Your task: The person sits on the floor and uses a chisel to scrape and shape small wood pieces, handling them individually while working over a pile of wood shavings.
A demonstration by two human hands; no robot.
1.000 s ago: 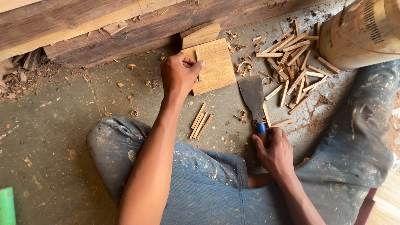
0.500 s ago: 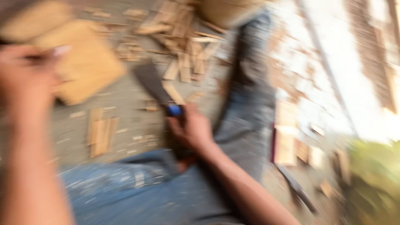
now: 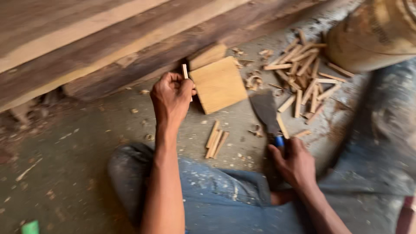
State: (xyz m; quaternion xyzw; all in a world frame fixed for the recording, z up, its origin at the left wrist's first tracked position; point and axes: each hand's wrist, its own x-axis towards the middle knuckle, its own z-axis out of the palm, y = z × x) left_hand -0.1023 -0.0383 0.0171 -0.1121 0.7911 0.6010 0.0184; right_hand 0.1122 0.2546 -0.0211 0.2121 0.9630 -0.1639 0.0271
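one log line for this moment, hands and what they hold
left hand: pinches stick by wood block | right hand: grips knife, blade flat on floor | loose sticks between hands

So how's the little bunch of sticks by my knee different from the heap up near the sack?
The small bunch of sticks is only a few pieces, lying side by side and roughly parallel. The big heap of sticks holds many more, crisscrossed at all angles and spread wide. The bunch sits between your two hands; the heap lies beyond the blade. Both are pale split wood on the dusty floor.
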